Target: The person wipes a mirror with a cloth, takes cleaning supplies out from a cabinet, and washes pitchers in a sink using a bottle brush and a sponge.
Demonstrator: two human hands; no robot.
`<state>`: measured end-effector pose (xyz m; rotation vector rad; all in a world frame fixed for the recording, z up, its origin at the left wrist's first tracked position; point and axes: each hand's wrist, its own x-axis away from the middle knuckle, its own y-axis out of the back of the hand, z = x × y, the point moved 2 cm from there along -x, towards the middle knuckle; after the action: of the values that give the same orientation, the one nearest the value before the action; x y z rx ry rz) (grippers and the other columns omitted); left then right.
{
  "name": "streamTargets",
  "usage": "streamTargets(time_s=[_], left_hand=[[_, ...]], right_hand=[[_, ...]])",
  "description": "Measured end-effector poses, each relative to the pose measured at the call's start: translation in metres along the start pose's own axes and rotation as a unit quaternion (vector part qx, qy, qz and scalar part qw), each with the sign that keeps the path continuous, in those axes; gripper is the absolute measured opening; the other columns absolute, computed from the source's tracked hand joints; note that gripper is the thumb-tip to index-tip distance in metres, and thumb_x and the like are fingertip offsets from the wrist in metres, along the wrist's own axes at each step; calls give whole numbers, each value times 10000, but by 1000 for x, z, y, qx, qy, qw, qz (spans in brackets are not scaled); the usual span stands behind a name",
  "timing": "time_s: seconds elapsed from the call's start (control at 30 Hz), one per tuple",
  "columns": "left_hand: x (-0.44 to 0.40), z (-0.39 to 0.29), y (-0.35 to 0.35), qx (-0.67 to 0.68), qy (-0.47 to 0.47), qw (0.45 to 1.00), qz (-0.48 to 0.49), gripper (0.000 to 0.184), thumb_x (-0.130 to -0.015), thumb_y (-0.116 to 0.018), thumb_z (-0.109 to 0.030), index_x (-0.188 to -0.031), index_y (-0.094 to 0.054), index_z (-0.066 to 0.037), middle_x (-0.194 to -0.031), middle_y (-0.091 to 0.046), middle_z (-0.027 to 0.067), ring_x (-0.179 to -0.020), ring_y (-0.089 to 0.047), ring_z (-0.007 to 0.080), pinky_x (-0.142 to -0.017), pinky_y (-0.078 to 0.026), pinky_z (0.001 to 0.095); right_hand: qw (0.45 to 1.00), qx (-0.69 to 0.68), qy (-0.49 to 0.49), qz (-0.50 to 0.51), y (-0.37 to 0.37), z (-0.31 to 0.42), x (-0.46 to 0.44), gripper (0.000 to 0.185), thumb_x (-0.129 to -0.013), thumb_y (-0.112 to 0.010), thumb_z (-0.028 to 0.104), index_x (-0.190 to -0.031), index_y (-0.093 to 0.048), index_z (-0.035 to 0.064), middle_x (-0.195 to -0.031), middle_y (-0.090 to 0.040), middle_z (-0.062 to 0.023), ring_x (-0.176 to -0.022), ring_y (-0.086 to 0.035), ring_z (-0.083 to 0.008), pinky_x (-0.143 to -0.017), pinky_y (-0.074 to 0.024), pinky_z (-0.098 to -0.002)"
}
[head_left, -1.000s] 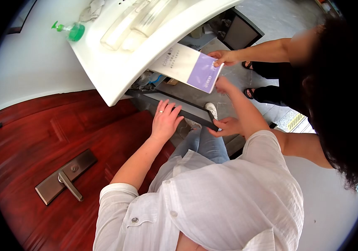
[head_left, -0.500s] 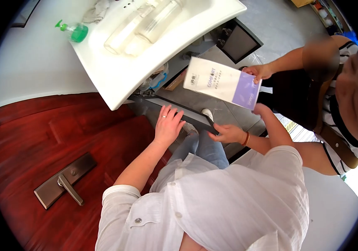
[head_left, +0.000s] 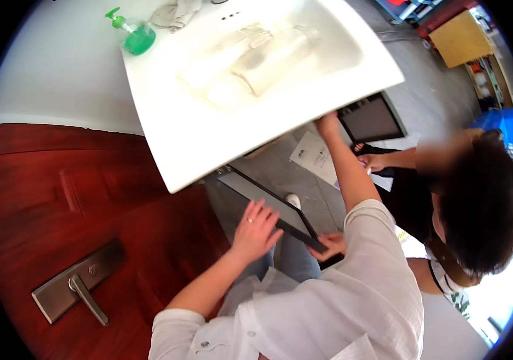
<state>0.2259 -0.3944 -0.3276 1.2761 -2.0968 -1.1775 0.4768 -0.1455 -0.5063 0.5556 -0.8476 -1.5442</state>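
- Fingers of the left hand (head_left: 256,234): slightly apart, laid over the dark edge of the open cabinet door (head_left: 245,186); a ring is noted on one.
- Fingers of the right hand (head_left: 328,124): hidden at the washbasin's near edge, towards its right corner; whether they are apart or closed cannot be told.
- Cabinet door: stands open below the near edge of the washbasin (head_left: 175,162), near its left corner. A co-worker's hand (head_left: 331,245) grips the outer end.
- Second cabinet door (head_left: 375,120): open below the basin's near right corner.
- White and purple packet (head_left: 313,155): partly covered by the right forearm, its purple end at the co-worker's other hand (head_left: 374,162).
- Clear containers (head_left: 274,63): two, lying side by side inside the washbasin.
- Green pump bottle (head_left: 139,39): at the basin's far left corner.
- Crumpled cloth (head_left: 174,15): on the far edge, near the bottle.
- Red door (head_left: 118,192): left of the cabinet door, fitted with a metal handle (head_left: 89,302).
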Motion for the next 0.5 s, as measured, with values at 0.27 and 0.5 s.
streamTargets(time_s=[0.27,0.5], left_hand=[[-1,3,-24,32,34,999,-26,341,-717,-669,-206,-1011,-611,-43,-1096,-537,129,-1129,-444,353,-984,-306,516],[-8,-10,-13,26,64,997,-19,322,-756,-639,-232,-1007,-595,-36,-1058,-533,132,-1112,-447,351,-982,-307,517]], right_hand=[[979,-165,-54,-105,-42,-21,-104,555,-789,-608,305,-1202,-450,-29,-1190,-526,-191,-1074,-518,-260,-879,-415,-340],[940,-279,-34,-195,10,-14,-45,445,-777,-630,231,-1114,-530,-41,-1126,-572,-172,-1038,-532,-211,-867,-407,-309]])
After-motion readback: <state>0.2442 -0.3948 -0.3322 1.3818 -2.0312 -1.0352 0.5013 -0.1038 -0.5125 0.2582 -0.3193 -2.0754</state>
